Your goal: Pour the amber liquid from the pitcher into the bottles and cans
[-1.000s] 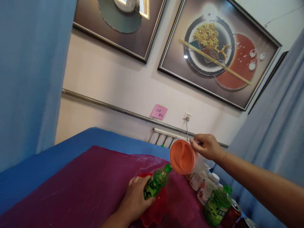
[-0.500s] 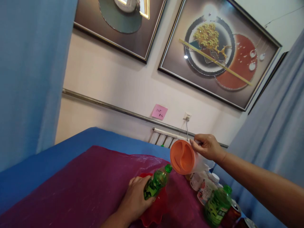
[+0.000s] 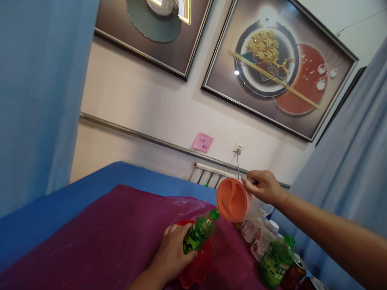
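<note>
Green bottle tilted over red bowl, long axis slanting, neck up & twd R, pointing nr orange-lidded jug. L hand wrapped round bottle; R hand grasps tipped jug. 2nd green bottle stands R, w/ cans.

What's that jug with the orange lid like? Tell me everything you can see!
The jug has a round orange lid with a curvy S-shaped line, and a cloudy, see-through body. Both look like plastic. It is held up, tipped sideways, lid facing left and toward us. The right hand grips it at its upper edge. The held green bottle has its mouth close to the lid's lower rim; I can't tell if they touch.
</note>
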Motion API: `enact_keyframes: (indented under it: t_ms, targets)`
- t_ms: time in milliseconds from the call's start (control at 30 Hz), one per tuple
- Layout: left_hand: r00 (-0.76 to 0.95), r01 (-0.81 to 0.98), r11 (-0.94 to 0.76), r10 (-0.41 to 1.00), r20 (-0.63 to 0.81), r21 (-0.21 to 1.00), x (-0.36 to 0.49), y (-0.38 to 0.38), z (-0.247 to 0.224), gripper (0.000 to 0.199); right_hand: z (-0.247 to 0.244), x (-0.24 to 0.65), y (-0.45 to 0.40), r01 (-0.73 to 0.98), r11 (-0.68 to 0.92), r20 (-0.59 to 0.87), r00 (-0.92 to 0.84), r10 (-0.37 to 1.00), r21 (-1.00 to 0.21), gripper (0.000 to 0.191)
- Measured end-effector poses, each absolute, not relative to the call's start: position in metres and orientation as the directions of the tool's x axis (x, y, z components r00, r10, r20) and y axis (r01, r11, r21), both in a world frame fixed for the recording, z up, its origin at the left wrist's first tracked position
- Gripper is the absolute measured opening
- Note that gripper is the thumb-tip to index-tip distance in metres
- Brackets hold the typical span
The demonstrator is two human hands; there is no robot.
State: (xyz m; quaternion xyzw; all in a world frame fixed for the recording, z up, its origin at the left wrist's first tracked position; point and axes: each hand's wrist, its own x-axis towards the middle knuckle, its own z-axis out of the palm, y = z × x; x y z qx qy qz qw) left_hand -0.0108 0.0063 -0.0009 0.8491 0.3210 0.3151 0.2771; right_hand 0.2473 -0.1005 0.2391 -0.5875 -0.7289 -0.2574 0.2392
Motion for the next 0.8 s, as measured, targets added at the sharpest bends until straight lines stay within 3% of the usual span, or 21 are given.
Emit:
enact_keyframes:
  t_ms: [800]
  targets:
    - [0.611, 0.379, -0.644, 0.714, 0.343, 0.665, -0.0118, 0.0051, 0.0029, 0.055, 0.2391, 0.2466, -0.1014, 0.978, 0.176, 0.65, -0.204, 0.732, 0.109, 0.042]
